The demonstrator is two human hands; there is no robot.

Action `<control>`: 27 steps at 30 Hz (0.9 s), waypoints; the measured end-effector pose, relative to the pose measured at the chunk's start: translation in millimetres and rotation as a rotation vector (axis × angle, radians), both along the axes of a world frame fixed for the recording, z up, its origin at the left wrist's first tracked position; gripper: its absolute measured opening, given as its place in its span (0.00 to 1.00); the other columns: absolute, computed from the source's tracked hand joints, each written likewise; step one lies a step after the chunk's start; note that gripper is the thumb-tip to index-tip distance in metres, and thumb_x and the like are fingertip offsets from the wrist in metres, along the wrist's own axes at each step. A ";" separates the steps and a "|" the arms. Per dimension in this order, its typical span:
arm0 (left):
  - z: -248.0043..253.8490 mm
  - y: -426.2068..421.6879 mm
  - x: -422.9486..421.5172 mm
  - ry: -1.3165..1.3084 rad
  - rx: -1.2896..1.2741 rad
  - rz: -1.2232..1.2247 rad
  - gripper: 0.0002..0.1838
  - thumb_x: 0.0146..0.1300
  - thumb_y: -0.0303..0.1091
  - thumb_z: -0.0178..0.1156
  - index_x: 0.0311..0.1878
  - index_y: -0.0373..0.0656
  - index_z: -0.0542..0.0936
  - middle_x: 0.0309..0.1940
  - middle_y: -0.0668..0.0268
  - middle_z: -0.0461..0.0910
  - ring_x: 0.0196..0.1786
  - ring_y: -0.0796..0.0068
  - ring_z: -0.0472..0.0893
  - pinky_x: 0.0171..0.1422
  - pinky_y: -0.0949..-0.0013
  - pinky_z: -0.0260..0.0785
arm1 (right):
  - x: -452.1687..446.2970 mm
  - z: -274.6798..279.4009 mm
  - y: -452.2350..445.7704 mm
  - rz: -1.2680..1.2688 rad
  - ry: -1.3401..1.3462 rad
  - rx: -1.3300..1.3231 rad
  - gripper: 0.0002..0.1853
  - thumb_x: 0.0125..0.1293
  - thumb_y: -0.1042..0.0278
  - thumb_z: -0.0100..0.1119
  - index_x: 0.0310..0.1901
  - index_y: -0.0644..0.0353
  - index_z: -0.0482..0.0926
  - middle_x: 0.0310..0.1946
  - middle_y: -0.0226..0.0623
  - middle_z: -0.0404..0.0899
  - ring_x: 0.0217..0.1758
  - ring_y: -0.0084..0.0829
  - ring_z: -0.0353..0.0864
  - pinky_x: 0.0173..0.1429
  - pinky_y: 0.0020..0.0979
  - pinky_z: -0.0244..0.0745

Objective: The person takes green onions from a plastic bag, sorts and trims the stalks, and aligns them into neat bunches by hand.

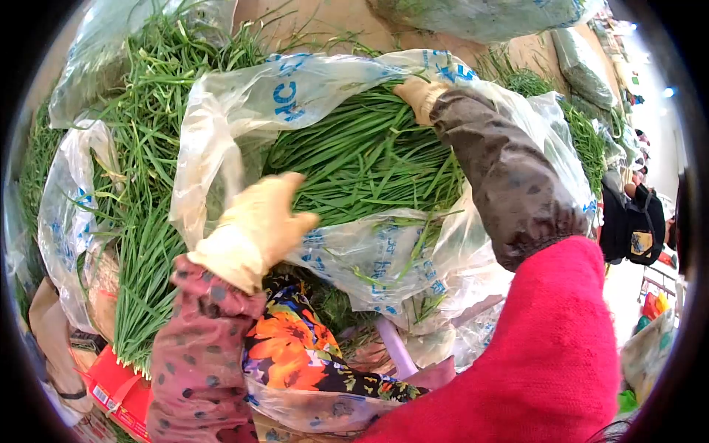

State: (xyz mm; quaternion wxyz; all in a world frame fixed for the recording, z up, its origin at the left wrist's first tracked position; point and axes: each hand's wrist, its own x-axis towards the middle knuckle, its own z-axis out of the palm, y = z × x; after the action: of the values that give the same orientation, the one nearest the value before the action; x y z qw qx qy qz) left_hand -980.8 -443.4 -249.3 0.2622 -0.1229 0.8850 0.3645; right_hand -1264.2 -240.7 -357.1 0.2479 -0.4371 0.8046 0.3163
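A clear plastic bag [221,100] with blue print lies spread before me, filled with long flat green leaves that look like garlic chives [362,159]. My left hand [258,221], in a pale cream glove, hovers by the bag's near left side, thumb and fingers apart and nothing between them. At the far right of the leaves is my right hand [419,97], gloved too. Its fingers curl down where leaf ends meet the bag's rim; what they grip, if anything, is hidden.
Loose chives [151,148] are heaped on the left, beside another open bag [63,214]. A red box [118,391] sits lower left. Filled bags [487,18] lie at the far side. A black bag [631,221] is to the right.
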 end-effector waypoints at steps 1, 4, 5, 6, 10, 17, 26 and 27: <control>10.3 14.1 -10.2 -0.081 0.164 -0.004 0.34 0.56 0.46 0.63 0.63 0.37 0.72 0.57 0.46 0.76 0.61 0.52 0.75 0.66 0.60 0.66 | 11.1 32.4 -12.6 -0.010 -0.020 -0.012 0.40 0.46 0.72 0.69 0.65 0.53 0.68 0.46 0.45 0.82 0.52 0.45 0.82 0.54 0.37 0.78; 4.9 69.8 -42.4 -0.203 0.424 -0.212 0.42 0.58 0.58 0.62 0.64 0.32 0.69 0.55 0.44 0.77 0.54 0.56 0.80 0.59 0.60 0.72 | 41.3 95.3 -43.4 -0.144 -0.114 0.180 0.24 0.46 0.69 0.69 0.49 0.62 0.81 0.41 0.46 0.83 0.48 0.41 0.83 0.49 0.38 0.80; 19.0 80.8 -54.1 -0.537 0.605 -0.129 0.42 0.60 0.62 0.58 0.63 0.32 0.70 0.53 0.43 0.77 0.53 0.53 0.80 0.58 0.57 0.71 | 53.9 106.2 -40.9 -0.201 -0.211 0.113 0.20 0.45 0.66 0.68 0.42 0.64 0.83 0.39 0.46 0.84 0.46 0.39 0.84 0.47 0.38 0.79; -16.2 100.9 -51.0 -0.560 0.849 -0.006 0.48 0.55 0.70 0.57 0.64 0.36 0.70 0.53 0.42 0.77 0.57 0.48 0.78 0.52 0.52 0.75 | 60.4 95.4 -42.7 -0.161 -0.282 0.198 0.22 0.43 0.62 0.69 0.42 0.63 0.83 0.37 0.47 0.84 0.44 0.40 0.84 0.46 0.37 0.79; -83.5 147.9 -20.2 -0.559 1.575 0.881 0.59 0.50 0.82 0.48 0.73 0.42 0.57 0.68 0.44 0.62 0.72 0.48 0.59 0.67 0.28 0.47 | 118.7 91.6 -22.9 -0.343 -0.425 -0.031 0.26 0.45 0.50 0.69 0.39 0.64 0.84 0.35 0.49 0.84 0.43 0.44 0.84 0.47 0.40 0.79; -142.4 165.7 25.9 -0.163 1.945 1.477 0.33 0.58 0.59 0.64 0.62 0.51 0.73 0.59 0.65 0.75 0.62 0.60 0.73 0.67 0.51 0.66 | 220.4 54.8 3.9 -0.465 -0.376 -0.388 0.30 0.49 0.58 0.66 0.52 0.66 0.73 0.41 0.52 0.82 0.45 0.49 0.83 0.50 0.40 0.78; -127.4 149.1 -1.8 -0.069 1.867 1.483 0.27 0.61 0.45 0.66 0.58 0.42 0.74 0.54 0.59 0.78 0.55 0.59 0.77 0.64 0.53 0.69 | 116.3 96.6 53.9 -0.902 -0.333 -0.499 0.33 0.65 0.35 0.48 0.53 0.59 0.78 0.44 0.49 0.82 0.52 0.47 0.80 0.56 0.40 0.73; -124.5 150.8 -1.4 -0.062 1.838 1.491 0.28 0.61 0.47 0.66 0.58 0.41 0.74 0.53 0.58 0.78 0.53 0.59 0.78 0.62 0.51 0.71 | 118.6 94.7 52.5 -0.843 -0.384 -0.382 0.35 0.65 0.33 0.45 0.52 0.61 0.79 0.45 0.49 0.81 0.53 0.46 0.80 0.57 0.40 0.72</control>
State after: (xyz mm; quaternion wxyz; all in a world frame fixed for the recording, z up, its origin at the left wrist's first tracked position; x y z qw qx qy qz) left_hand -982.1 -292.6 -373.8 -0.0038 -0.3829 -0.0060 0.9238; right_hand -1145.5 -188.2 -262.4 0.4135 -0.1617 0.8946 -0.0507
